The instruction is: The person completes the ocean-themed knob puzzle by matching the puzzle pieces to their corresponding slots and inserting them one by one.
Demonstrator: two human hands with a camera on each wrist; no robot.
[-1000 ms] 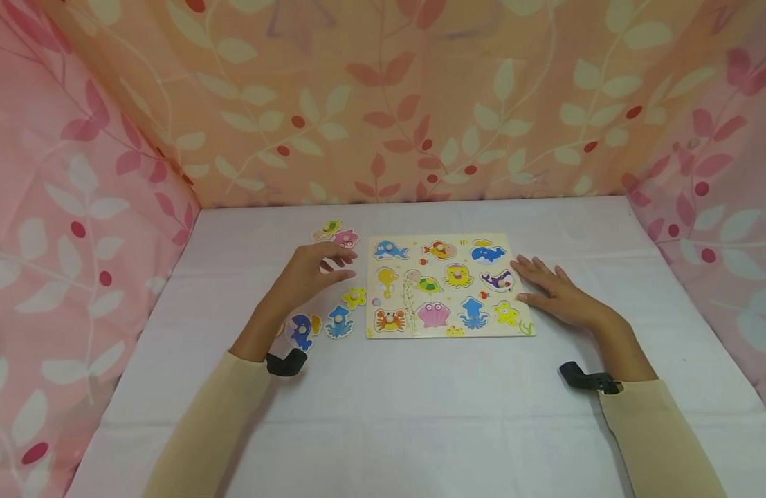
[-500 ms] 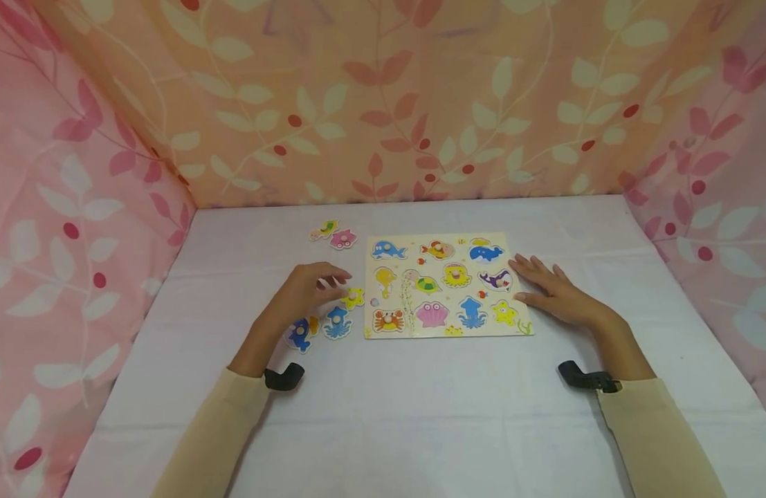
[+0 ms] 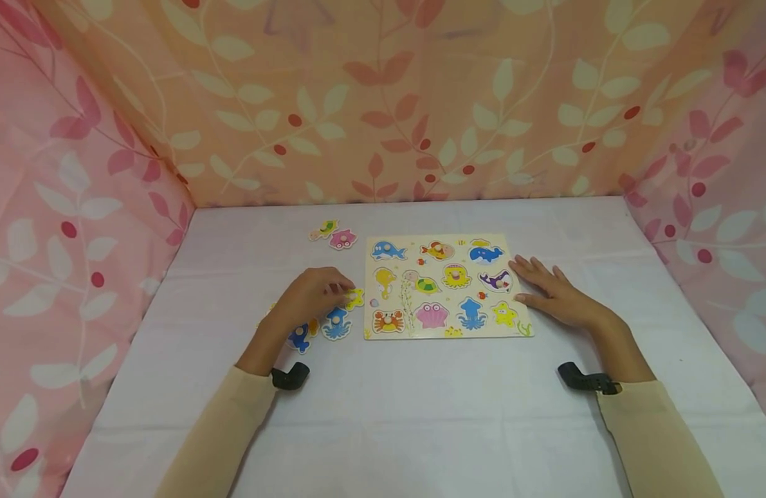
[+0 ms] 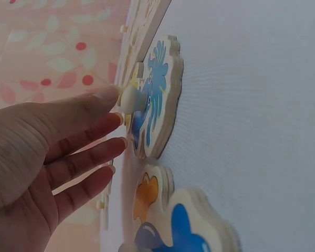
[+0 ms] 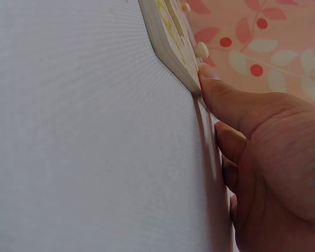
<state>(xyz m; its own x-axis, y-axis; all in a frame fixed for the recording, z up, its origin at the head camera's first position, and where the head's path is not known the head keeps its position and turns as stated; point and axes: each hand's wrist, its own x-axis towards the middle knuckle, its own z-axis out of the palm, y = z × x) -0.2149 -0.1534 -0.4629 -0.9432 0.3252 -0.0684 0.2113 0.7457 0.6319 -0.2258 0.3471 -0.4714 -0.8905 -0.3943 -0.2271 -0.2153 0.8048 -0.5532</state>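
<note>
My left hand (image 3: 311, 297) is over the loose pieces left of the puzzle board (image 3: 441, 335), thumb and forefinger pinching at the yellow starfish piece (image 3: 357, 299). Its knob is hidden by the fingers. Just beside it lies the blue squid piece (image 3: 337, 325), whose knob (image 4: 130, 100) stands in front of the thumb in the left wrist view. A dark blue piece (image 3: 299, 337) lies partly under the hand. My right hand (image 3: 557, 294) rests with straight fingers against the board's right edge, and its thumb touches the board corner (image 5: 186, 73) in the right wrist view.
Behind the left hand lie a turtle piece (image 3: 325, 229) and a pink shell piece (image 3: 343, 240). Several sea animals fill the board, such as a crab piece (image 3: 389, 321) with a knob. Patterned cloth walls (image 3: 383, 104) border the white tablecloth (image 3: 432, 415).
My left hand has come down toward the front, away from the turtle and shell pieces, and its fingers have closed at the starfish piece. The right hand stays at the board's edge.
</note>
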